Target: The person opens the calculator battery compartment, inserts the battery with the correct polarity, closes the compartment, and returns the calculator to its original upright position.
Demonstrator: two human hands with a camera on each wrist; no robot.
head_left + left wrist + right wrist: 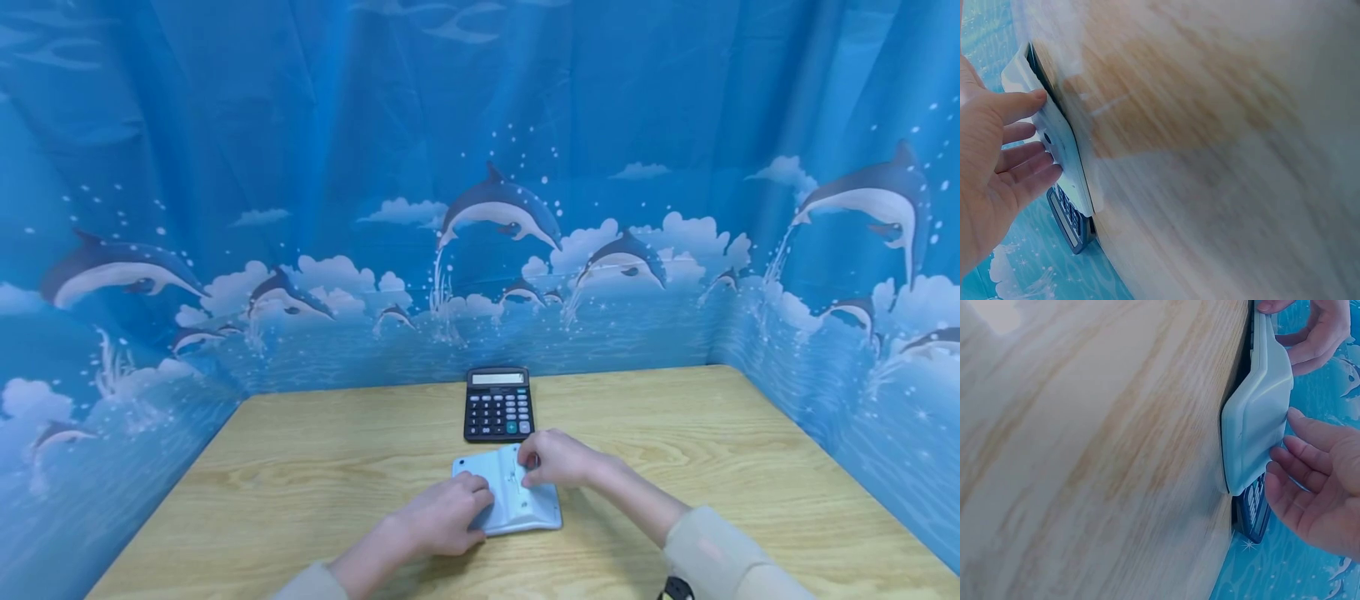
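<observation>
A white calculator (491,469) lies face down on the wooden table, its raised back showing small dark screw holes and a cover panel. My left hand (450,512) holds its near left part, the thumb at the near edge and the fingers over the back; the left wrist view shows this hand (997,147) from the side. On the right part of the back, the thumb and loosely bent fingers of my right hand (562,458) touch beside the cover panel. In the right wrist view, that hand's (1322,475) fingertips meet the calculator's casing (1260,431).
Just beyond the white one, a black calculator (498,408) lies face up. The table (337,442) has wood grain and meets a blue dolphin-print curtain (360,208) at the back and sides. A dark watch-like item (677,588) shows by the right sleeve.
</observation>
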